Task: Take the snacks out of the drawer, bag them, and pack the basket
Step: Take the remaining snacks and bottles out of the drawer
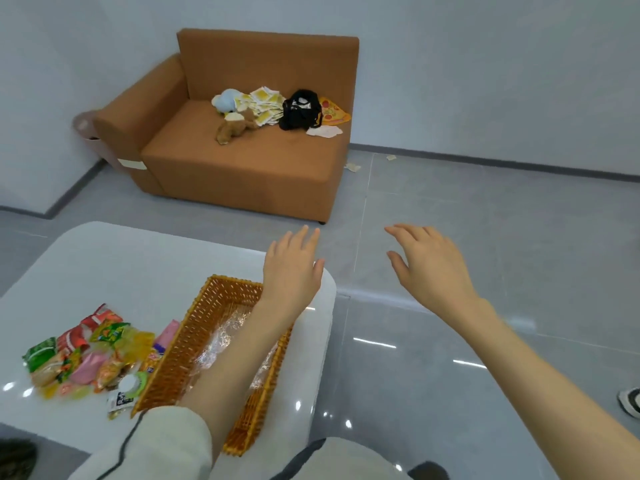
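Both hands, left (291, 271) and right (429, 268), hover empty with fingers spread, mid-frame. Lower left, snacks (86, 358) lie beside a basket (173, 368) on a table (121, 268).

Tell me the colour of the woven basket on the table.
Orange-brown wicker basket, with clear plastic lying inside; it shows plainly in the head view.

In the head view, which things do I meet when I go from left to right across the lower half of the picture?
A pile of snack packets → wicker basket → left hand → right hand → shoe at the right edge.
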A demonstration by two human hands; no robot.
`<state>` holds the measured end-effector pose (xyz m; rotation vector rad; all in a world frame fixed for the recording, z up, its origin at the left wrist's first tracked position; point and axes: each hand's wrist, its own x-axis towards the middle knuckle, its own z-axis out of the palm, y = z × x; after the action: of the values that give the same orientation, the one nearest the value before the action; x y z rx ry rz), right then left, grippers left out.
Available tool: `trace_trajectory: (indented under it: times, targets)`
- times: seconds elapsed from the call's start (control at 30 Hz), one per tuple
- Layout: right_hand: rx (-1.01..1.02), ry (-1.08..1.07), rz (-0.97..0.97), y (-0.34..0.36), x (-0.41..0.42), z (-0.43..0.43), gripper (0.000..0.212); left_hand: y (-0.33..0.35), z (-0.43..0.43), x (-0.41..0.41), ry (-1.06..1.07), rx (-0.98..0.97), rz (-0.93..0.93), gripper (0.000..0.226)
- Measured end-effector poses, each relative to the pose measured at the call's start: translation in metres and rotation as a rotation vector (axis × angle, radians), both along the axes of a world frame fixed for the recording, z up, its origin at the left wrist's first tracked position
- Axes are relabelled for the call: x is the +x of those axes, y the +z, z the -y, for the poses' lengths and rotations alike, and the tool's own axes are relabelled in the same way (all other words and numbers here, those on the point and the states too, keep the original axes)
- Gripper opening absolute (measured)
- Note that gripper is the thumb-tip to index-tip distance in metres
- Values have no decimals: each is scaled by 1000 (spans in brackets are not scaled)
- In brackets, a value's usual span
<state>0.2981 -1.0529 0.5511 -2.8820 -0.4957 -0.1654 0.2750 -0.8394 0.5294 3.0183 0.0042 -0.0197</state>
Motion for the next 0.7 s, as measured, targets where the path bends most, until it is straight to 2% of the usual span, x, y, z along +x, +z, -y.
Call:
trace_trajectory:
  times: [0.23,0.3,0.43,0.7]
  targets:
    - [-26,192,-43,-15,113,16,45,-16,37,81,163,11,-29,57]
    - [-59,362,-50,-19,186,26,45,-17,61,130,317,7,-2,57]
    - [-31,510,-25,-14,245,19,44,-8,64,168,427,26,0,57]
    - [-83,846,-38,-10,372,-61,43,0,40,244,779,-10,11,57]
